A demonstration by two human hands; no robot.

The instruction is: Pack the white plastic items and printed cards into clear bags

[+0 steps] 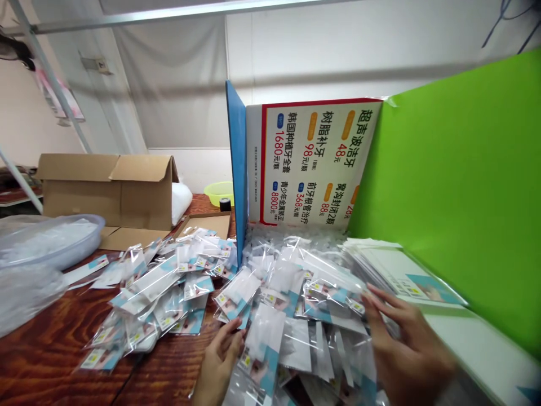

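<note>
My left hand (220, 361) is at the lower middle, fingers bent and tips close together at the left edge of a clear plastic packet (264, 349) with a white and blue card. Whatever lies between those tips is hidden. On the right, my right hand (406, 344), slightly blurred, has its fingertips closed at the right end of another clear packet (329, 299) with a blue-and-white card. Both hands are over a heap of similar packets (296, 344). Just beyond the right hand lies a stack of white and blue cards (401, 270).
A blue panel (237, 169), a printed price board (313, 163) and a green panel (456, 180) wall in the heap. More packets (164, 293) lie left on the wooden table (169, 366). Behind them are a cardboard box (105, 192), a plastic basin (80, 248) and a yellow-green bowl (217, 192).
</note>
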